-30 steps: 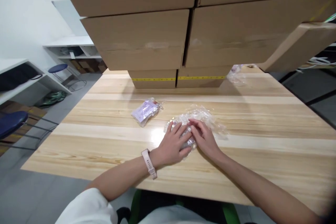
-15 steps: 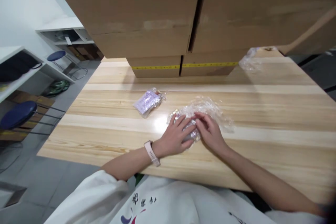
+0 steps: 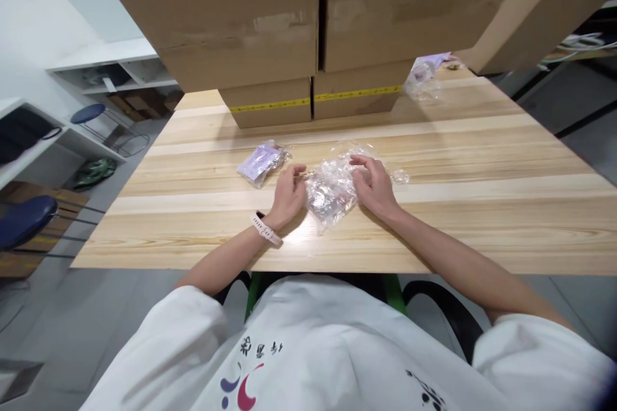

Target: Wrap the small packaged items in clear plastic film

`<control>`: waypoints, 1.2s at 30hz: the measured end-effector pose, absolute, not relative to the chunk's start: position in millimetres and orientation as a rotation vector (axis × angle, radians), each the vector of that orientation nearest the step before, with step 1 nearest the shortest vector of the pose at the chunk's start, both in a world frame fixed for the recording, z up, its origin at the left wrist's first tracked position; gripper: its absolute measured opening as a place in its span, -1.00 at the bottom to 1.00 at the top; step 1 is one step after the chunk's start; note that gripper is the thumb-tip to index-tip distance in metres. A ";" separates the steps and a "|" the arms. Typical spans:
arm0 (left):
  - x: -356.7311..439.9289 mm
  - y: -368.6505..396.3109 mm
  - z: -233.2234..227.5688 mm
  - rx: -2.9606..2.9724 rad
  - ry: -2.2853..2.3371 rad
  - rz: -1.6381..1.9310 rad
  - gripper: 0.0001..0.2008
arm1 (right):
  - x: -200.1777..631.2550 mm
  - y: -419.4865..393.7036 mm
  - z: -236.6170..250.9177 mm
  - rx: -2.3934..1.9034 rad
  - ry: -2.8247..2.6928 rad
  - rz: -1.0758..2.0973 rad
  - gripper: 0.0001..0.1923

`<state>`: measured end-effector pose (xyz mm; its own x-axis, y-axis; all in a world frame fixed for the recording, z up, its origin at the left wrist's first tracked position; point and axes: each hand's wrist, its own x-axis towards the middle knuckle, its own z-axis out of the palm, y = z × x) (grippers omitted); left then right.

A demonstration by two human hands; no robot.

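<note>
both hands have lifted off the flattened wrap since a moment ago and now pull it from either side. stacked cardboard boxes [image 3: 270, 32] fill the far end of the pale wooden table [image 3: 482, 160]. near the table's middle, close to the front edge, lies the clear crumpled plastic wrap [image 3: 331, 191] with something silvery inside. left hand [image 3: 288, 194], a pale watch on its wrist, is curled closed, pinching the wrap's left edge. right hand [image 3: 372, 183] grips the right side, fingers bent over the plastic. a small purple packet [image 3: 261, 162] rests just left of the left hand, apart from it.
</note>
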<state>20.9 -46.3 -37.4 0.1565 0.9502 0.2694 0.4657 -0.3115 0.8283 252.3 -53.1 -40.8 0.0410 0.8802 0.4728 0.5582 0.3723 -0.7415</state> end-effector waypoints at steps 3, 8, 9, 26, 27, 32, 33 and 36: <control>15.3 -36.9 -40.0 1.640 1.280 1.108 -0.61 | 254.9 -52.6 -41.2 -1.307 -1.745 0.361 -0.64; 17.9 -39.5 -31.8 1.579 1.081 1.069 -0.58 | 252.8 -49.2 -45.5 -1.275 -1.890 0.316 -0.51; 19.0 -41.6 -29.6 1.608 1.049 1.058 -0.59 | 252.4 -48.5 -46.6 -1.260 -1.914 0.302 -0.49; 21.5 -53.6 -29.9 1.463 0.847 0.943 -0.41 | 271.4 -103.2 -24.9 -1.271 -1.733 0.164 -0.91; 21.4 -53.2 -31.4 1.548 0.869 0.900 -0.41 | 280.0 -116.8 -25.9 -1.297 -1.722 0.146 -0.93; 23.5 -57.6 -26.6 2.065 0.887 0.652 -0.40 | 340.0 -190.0 -36.2 -1.591 -1.666 0.047 -0.96; 24.5 -58.6 -24.5 2.114 0.887 0.598 -0.34 | 350.9 -202.7 -34.1 -1.686 -1.604 0.022 -0.92; 28.7 -60.5 -18.8 2.168 0.902 0.453 -0.09 | 366.5 -227.2 -9.4 -1.954 -1.223 -0.186 -0.93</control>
